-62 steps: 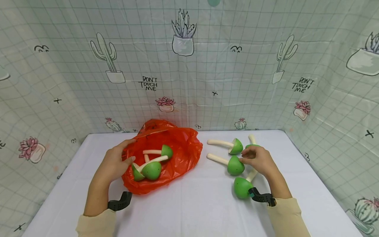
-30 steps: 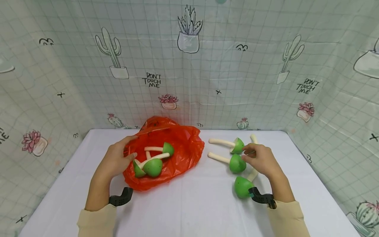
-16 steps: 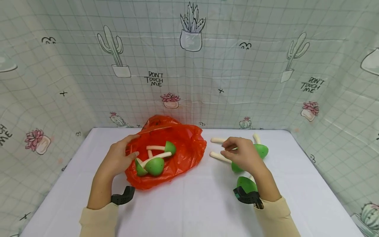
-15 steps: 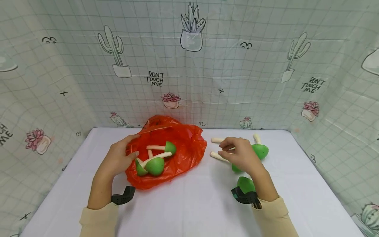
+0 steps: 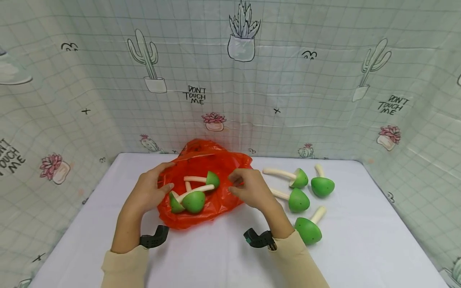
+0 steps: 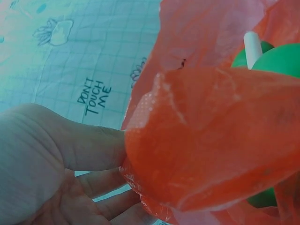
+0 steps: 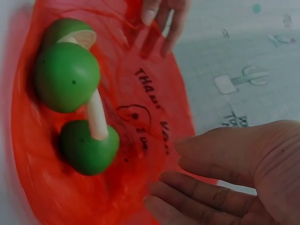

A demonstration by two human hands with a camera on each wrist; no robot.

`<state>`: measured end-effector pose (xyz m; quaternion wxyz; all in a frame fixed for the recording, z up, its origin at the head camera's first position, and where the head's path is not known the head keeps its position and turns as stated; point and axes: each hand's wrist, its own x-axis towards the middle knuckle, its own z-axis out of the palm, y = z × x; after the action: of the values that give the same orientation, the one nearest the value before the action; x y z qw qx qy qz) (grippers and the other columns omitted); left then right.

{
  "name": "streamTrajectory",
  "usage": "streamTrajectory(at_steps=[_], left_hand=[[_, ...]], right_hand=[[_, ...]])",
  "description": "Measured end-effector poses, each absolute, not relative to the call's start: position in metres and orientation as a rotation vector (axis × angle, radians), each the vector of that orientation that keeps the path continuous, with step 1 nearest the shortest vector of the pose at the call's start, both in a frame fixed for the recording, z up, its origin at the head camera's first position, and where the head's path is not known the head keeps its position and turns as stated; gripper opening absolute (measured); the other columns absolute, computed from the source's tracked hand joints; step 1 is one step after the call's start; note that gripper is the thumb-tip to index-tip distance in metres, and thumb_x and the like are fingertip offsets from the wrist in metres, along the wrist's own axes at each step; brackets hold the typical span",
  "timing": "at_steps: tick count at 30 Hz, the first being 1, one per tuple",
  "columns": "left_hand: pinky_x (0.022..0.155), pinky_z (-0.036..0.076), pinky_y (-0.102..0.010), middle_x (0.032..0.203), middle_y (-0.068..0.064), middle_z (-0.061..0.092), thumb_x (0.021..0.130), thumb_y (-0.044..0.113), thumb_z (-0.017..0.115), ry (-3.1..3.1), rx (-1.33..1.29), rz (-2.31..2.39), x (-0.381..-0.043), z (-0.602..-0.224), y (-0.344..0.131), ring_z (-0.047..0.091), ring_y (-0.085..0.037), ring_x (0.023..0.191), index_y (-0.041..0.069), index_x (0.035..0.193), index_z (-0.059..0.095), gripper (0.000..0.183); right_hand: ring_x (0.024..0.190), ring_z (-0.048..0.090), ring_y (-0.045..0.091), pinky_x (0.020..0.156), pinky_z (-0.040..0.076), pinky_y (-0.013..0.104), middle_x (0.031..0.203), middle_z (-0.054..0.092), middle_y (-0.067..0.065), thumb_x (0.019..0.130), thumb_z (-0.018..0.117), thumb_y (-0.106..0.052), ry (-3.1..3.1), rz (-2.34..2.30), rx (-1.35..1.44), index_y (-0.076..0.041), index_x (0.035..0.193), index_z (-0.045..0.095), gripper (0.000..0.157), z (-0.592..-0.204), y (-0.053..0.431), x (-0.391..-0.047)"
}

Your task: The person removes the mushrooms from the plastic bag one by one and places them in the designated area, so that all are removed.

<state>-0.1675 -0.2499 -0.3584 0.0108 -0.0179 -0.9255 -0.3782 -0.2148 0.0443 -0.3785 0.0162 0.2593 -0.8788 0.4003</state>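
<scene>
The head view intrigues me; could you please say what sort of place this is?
Probably a makeshift recording booth rather than an ordinary room: a cactus-print sheet hangs behind and on both sides of a white-covered table, and a black device sits on each wrist.

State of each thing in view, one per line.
Red bag, mouth open, lying on the table
Mushrooms in the bag, three visible, lying together
Loose mushrooms, four, lying on their sides
Left hand, at the bag's left edge, thumb and fingers apart
Right hand, at the bag's right side, holding nothing
Patterned backdrop, hanging, wrinkled
</scene>
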Motion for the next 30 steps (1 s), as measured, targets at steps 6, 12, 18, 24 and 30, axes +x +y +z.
streamTrajectory(at_steps=[6,12,18,24,30], left_hand=[[0.099,0.054,-0.061,0.154,-0.028,0.047,0.101,0.003,0.065,-2.881,-0.049,-1.193,-0.168,-0.359,-0.251,0.049,-0.049,0.137,0.006,0.158,0.043,0.061],[0.101,0.052,-0.061,0.154,-0.027,0.049,0.101,0.003,0.066,-2.875,-0.050,-1.188,-0.168,-0.360,-0.251,0.050,-0.047,0.137,0.006,0.157,0.044,0.061],[0.105,0.050,-0.063,0.154,-0.027,0.049,0.101,0.002,0.066,-2.871,-0.053,-1.191,-0.170,-0.361,-0.251,0.049,-0.046,0.138,0.007,0.157,0.045,0.060],[0.104,0.051,-0.061,0.154,-0.026,0.049,0.101,0.002,0.066,-2.866,-0.047,-1.194,-0.169,-0.362,-0.252,0.050,-0.046,0.138,0.007,0.157,0.045,0.061],[0.101,0.053,-0.059,0.155,-0.026,0.049,0.100,0.002,0.066,-2.866,-0.031,-1.202,-0.169,-0.363,-0.253,0.049,-0.046,0.138,0.007,0.158,0.044,0.061]], right_hand=[[0.095,0.070,0.026,0.087,0.062,0.041,0.102,0.074,0.010,0.088,0.079,0.001,-2.738,1.245,0.772,0.000,0.108,0.076,0.020,-0.391,0.022,-0.224],[0.102,0.071,0.031,0.091,0.061,0.046,0.112,0.075,0.017,0.087,0.082,-0.001,-2.736,1.204,0.694,0.002,0.117,0.074,0.031,-0.408,0.007,-0.237],[0.107,0.070,0.034,0.094,0.059,0.048,0.117,0.074,0.018,0.085,0.085,-0.001,-2.726,1.181,0.634,0.002,0.121,0.073,0.039,-0.424,0.000,-0.249],[0.114,0.066,0.036,0.099,0.057,0.050,0.122,0.073,0.017,0.084,0.087,-0.005,-2.766,1.189,0.594,0.000,0.126,0.071,0.046,-0.433,-0.005,-0.257],[0.120,0.063,0.036,0.103,0.054,0.051,0.128,0.071,0.016,0.084,0.088,-0.006,-2.802,1.236,0.551,-0.002,0.130,0.070,0.050,-0.437,-0.012,-0.260]])
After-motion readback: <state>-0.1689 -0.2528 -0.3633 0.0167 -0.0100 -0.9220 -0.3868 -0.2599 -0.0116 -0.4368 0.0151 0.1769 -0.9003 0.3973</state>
